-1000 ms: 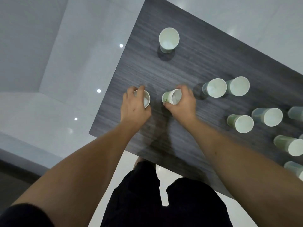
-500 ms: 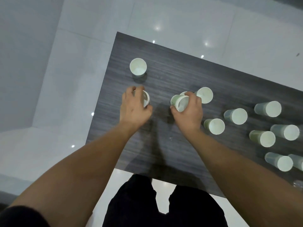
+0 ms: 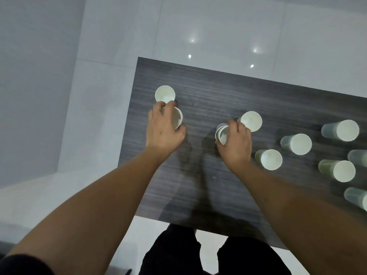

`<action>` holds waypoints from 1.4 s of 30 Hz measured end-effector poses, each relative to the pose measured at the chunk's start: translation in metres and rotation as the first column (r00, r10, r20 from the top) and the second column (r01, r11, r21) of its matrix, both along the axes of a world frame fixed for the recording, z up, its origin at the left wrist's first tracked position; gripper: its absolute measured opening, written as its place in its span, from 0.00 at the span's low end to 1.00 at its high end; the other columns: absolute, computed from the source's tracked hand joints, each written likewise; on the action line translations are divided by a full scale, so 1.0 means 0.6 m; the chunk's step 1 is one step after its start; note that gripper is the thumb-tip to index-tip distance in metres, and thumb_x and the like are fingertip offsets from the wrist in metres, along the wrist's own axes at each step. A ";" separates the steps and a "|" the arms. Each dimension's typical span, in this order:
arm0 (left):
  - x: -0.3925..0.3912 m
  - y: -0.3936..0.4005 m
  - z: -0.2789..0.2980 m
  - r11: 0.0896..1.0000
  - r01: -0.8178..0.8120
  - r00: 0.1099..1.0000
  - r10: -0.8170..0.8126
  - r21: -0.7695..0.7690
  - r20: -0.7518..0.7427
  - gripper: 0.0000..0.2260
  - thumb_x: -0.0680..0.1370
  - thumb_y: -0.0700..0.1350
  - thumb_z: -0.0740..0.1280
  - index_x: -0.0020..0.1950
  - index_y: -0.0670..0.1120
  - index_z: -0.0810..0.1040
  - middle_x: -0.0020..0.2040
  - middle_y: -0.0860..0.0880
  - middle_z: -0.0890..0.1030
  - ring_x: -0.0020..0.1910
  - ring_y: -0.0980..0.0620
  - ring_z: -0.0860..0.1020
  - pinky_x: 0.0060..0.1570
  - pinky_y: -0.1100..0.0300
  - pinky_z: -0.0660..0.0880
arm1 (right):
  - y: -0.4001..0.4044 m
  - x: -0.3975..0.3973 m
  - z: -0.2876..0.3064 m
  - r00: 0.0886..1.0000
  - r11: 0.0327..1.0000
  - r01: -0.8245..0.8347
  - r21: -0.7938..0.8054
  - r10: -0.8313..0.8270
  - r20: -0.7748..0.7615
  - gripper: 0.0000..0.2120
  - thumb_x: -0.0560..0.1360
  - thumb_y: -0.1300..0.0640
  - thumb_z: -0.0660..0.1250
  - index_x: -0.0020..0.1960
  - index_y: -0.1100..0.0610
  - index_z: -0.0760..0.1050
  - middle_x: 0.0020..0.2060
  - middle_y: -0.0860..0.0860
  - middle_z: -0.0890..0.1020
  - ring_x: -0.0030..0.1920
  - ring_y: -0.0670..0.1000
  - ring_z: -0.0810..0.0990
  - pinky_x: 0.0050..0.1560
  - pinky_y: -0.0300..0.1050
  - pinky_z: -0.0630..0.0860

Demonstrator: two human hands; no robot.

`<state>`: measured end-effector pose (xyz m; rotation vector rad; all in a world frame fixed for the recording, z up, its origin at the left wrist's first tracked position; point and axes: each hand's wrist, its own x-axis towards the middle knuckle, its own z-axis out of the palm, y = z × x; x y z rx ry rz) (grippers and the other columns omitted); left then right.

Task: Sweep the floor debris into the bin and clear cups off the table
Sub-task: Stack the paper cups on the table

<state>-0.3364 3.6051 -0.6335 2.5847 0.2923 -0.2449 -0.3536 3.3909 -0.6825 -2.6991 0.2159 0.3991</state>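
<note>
A dark wood-grain table [image 3: 208, 92] carries several white paper cups. My left hand [image 3: 162, 132] grips one cup [image 3: 176, 118] near the table's left edge, just in front of a free-standing cup [image 3: 164, 94]. My right hand [image 3: 236, 145] holds a tilted cup [image 3: 222, 133] that looks like two nested together. It is right beside another upright cup [image 3: 251, 121]. Further cups stand to the right, the nearest [image 3: 271, 159] by my right wrist.
Several cups cluster at the right, among them one [image 3: 299, 144] mid-right and one [image 3: 343, 170] near the frame's edge. Glossy white floor tiles [image 3: 218, 26] surround the table. My dark trousers [image 3: 198, 255] stand at the table's near edge.
The view has shifted so the table sits lower and further right. My left hand has carried its cup closer to the far-left cup. My right hand keeps its cup beside the neighbouring one.
</note>
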 end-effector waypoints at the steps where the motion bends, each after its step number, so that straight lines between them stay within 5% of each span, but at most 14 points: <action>1: 0.007 0.007 -0.002 1.000 -0.009 1.000 0.008 0.012 0.010 0.28 0.70 0.47 0.72 0.69 0.47 0.70 0.67 0.42 0.70 0.61 0.42 0.70 0.52 0.54 0.70 | 0.004 0.000 -0.004 1.000 1.000 -0.004 0.009 0.004 0.015 0.31 0.66 0.54 0.79 0.66 0.57 0.71 0.61 0.56 0.75 0.58 0.61 0.72 0.57 0.52 0.71; 9: 0.055 0.035 -0.022 0.992 -0.067 0.994 0.057 0.106 0.094 0.29 0.70 0.49 0.72 0.69 0.47 0.69 0.67 0.42 0.71 0.60 0.42 0.71 0.52 0.54 0.71 | 0.031 0.012 -0.036 0.990 0.997 0.043 0.071 -0.033 -0.140 0.35 0.66 0.55 0.80 0.68 0.58 0.69 0.64 0.59 0.72 0.61 0.62 0.73 0.59 0.52 0.72; 16: 0.088 0.046 -0.059 0.996 -0.021 0.996 0.014 0.085 0.088 0.30 0.72 0.49 0.72 0.72 0.47 0.68 0.69 0.42 0.69 0.63 0.42 0.70 0.57 0.50 0.73 | 0.040 -0.004 -0.046 0.984 0.986 0.136 0.095 -0.124 -0.128 0.33 0.67 0.60 0.76 0.69 0.57 0.70 0.61 0.58 0.72 0.58 0.61 0.75 0.58 0.51 0.73; 24: 0.094 0.039 -0.098 0.998 0.008 0.996 -0.002 0.066 -0.092 0.29 0.75 0.47 0.73 0.73 0.46 0.66 0.71 0.40 0.66 0.66 0.40 0.68 0.63 0.45 0.72 | 0.023 -0.007 0.004 0.914 0.924 0.290 0.248 -0.345 0.214 0.29 0.67 0.55 0.78 0.65 0.60 0.74 0.58 0.56 0.77 0.58 0.53 0.74 0.58 0.40 0.69; 28: 0.086 0.025 -0.100 0.999 0.019 0.989 -0.014 0.034 -0.146 0.28 0.74 0.45 0.73 0.71 0.44 0.67 0.68 0.38 0.69 0.62 0.36 0.70 0.59 0.45 0.72 | 0.001 0.020 0.021 0.841 0.911 0.383 0.151 -0.411 0.351 0.28 0.67 0.55 0.78 0.63 0.63 0.76 0.58 0.60 0.78 0.57 0.61 0.77 0.58 0.54 0.72; 31: 0.076 -0.005 -0.092 0.999 0.052 0.990 -0.053 -0.012 -0.130 0.28 0.72 0.46 0.73 0.69 0.44 0.69 0.65 0.39 0.71 0.60 0.37 0.71 0.56 0.46 0.73 | -0.011 0.029 0.022 0.815 0.889 0.445 0.112 -0.453 0.361 0.28 0.67 0.54 0.77 0.64 0.62 0.75 0.59 0.60 0.77 0.59 0.61 0.76 0.58 0.55 0.70; 38: 0.075 -0.106 -0.070 0.987 0.125 0.991 -0.129 -0.102 -0.027 0.27 0.68 0.46 0.73 0.66 0.46 0.72 0.64 0.42 0.72 0.58 0.41 0.72 0.55 0.53 0.70 | -0.050 0.027 -0.017 0.930 0.932 0.360 -0.035 -0.356 0.089 0.33 0.70 0.56 0.77 0.71 0.58 0.69 0.69 0.60 0.70 0.68 0.61 0.69 0.66 0.55 0.67; 42: 0.066 -0.142 -0.065 0.975 0.195 0.981 -0.196 -0.101 0.002 0.26 0.66 0.44 0.72 0.64 0.44 0.73 0.62 0.42 0.73 0.56 0.40 0.73 0.53 0.53 0.72 | -0.063 0.018 -0.031 0.958 0.956 0.287 0.056 -0.287 -0.007 0.31 0.70 0.60 0.75 0.69 0.58 0.69 0.64 0.60 0.72 0.61 0.62 0.73 0.60 0.53 0.71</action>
